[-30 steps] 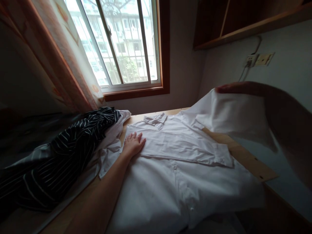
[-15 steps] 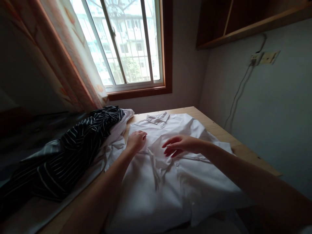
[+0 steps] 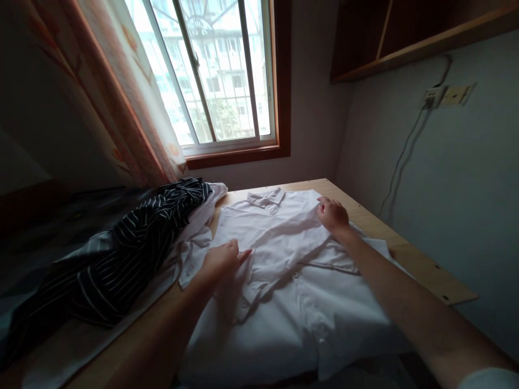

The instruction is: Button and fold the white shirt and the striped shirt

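A white collared shirt (image 3: 279, 237) is spread on the wooden board, its collar toward the window. Over its upper right part, my right hand (image 3: 333, 214) has its fingers closed on the white cloth near the shoulder. Lower and to the left, my left hand (image 3: 223, 259) pinches the fabric, thumb and fingers together at the left side. Folds of cloth run slantwise between the two hands. The lower part of the shirt, with small buttons, lies nearer to me and hangs toward the front edge.
Black-and-white striped clothing (image 3: 121, 254) lies heaped at the left over other pale cloth. The wooden board (image 3: 405, 254) shows along the right. Beyond are a window (image 3: 223, 81), a curtain (image 3: 121, 97), a shelf (image 3: 430, 40) and a socket (image 3: 456, 95) with a cable.
My right hand has moved right and away from me and has closed on the cloth. My left hand has come slightly nearer. The shirt's middle folds have been drawn out to the right.
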